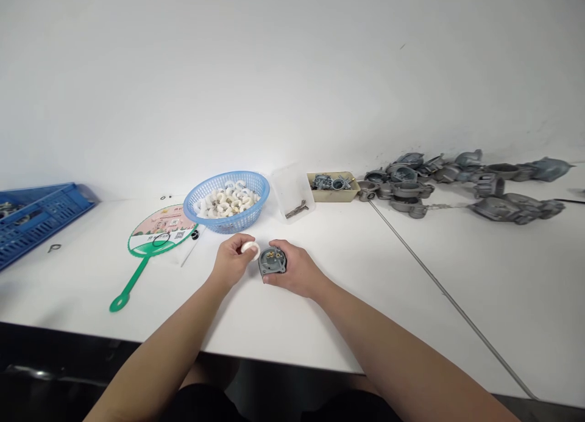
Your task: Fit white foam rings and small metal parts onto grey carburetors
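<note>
My left hand [233, 260] is closed on a white carburetor float [251, 250], pinched between thumb and fingers. Just right of it, my right hand [297, 268] grips a grey metal carburetor body [273, 261] around its right side. The body's round open face is turned up toward me and shows small brass parts inside. Float and body are close together; whether they touch I cannot tell. Behind my left hand stands a blue plastic basket [223, 225] filled with white floats like the one I hold.
A clear plastic box [290, 193] with metal pins and a beige tray [336, 196] of small metal parts stand behind. Several carburetor castings [406, 190] lie at the right, near a thin rod [434, 278]. A green-handled fan [137, 275] and blue crate [50, 211] are left.
</note>
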`<state>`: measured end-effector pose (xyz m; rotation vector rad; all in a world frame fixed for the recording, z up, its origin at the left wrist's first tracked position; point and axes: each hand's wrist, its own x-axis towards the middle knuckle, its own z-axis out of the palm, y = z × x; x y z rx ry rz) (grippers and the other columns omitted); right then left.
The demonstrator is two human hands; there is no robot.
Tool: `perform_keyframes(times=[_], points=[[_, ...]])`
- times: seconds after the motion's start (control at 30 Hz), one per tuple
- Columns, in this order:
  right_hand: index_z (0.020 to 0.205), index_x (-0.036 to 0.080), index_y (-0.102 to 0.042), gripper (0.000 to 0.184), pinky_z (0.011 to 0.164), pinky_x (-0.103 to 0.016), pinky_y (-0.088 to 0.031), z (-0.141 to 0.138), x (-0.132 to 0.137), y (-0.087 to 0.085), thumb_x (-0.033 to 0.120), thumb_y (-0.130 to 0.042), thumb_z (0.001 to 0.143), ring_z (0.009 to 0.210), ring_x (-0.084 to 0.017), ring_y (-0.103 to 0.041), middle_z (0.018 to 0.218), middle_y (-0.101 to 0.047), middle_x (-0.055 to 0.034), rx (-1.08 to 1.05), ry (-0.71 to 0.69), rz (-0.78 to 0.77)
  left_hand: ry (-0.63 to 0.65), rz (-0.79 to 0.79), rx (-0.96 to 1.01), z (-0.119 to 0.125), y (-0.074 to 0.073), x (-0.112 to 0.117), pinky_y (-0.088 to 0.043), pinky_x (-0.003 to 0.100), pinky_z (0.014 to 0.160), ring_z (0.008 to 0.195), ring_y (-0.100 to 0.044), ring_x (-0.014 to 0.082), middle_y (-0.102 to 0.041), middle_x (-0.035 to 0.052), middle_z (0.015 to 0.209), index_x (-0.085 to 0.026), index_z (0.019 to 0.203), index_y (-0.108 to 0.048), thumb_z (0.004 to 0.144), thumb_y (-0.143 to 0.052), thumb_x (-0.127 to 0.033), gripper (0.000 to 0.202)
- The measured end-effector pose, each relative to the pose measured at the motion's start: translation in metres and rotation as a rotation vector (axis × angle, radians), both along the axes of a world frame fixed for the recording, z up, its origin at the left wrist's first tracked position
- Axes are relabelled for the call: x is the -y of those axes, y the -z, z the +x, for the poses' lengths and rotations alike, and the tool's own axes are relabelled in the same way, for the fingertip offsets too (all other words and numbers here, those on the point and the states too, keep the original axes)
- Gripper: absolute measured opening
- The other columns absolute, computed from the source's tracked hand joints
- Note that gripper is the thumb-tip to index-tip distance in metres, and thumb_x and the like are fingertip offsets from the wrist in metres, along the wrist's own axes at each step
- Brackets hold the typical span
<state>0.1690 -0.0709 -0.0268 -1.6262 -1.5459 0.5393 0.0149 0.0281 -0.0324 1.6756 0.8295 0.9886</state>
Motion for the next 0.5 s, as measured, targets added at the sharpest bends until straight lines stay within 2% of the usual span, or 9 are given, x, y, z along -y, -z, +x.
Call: perform_keyframes(times=[0.13,0.23,0.37,0.43,0.5], points=[[0.112,0.023,-0.052,0.066,0.079,-0.033,-0.046,0.000,0.000,-0.001,0.035,-0.079,0.053,0.092,-0.020,-0.059,0.104,-0.063,-0.0028,0.000,-0.003,0.001,0.059,-0.099,0.089,0.002,-0.004,0.004,-0.036,0.022,0.051,0.049,-0.045,0.0079,-0.050,-0.0062,0.056,-0.018,0.075,-0.054,0.064,-0.066,-0.026,0.019],[0.113,0.022,-0.052,0.067,0.079,-0.034,-0.046,-0.001,0.000,0.000,0.035,-0.079,0.053,0.092,-0.021,-0.059,0.103,-0.063,-0.0030,-0.002,0.002,0.015,0.039,-0.137,0.130,0.005,-0.002,0.004,-0.032,0.020,0.046,0.042,-0.037,0.0043,-0.047,-0.0083,0.055,-0.017,0.084,-0.056,0.064,-0.066,-0.026,0.024],[0.115,0.022,-0.052,0.068,0.081,-0.034,-0.046,-0.001,0.000,0.001,0.036,-0.078,0.054,0.094,-0.021,-0.059,0.105,-0.063,-0.0038,0.002,0.004,0.017,0.027,-0.186,0.099,0.006,0.001,0.004,-0.027,0.019,0.040,0.036,-0.031,0.0039,-0.040,-0.0099,0.046,-0.014,0.098,-0.061,0.067,-0.066,-0.033,0.037],[0.115,0.022,-0.052,0.068,0.081,-0.034,-0.046,-0.001,0.000,0.001,0.036,-0.078,0.054,0.094,-0.021,-0.059,0.106,-0.063,-0.0039,-0.001,0.003,0.016,0.016,-0.148,0.058,0.005,0.003,0.003,-0.027,0.020,0.039,0.037,-0.032,0.0045,-0.042,-0.0085,0.047,-0.014,0.105,-0.063,0.070,-0.065,-0.035,0.041],[0.114,0.022,-0.052,0.067,0.081,-0.033,-0.046,-0.001,0.000,0.001,0.036,-0.078,0.054,0.094,-0.021,-0.059,0.105,-0.063,-0.0038,-0.007,0.003,0.017,-0.024,-0.006,0.024,0.004,0.006,0.002,-0.032,0.020,0.042,0.042,-0.037,0.0049,-0.053,-0.0036,0.059,-0.016,0.105,-0.065,0.072,-0.064,-0.033,0.037]])
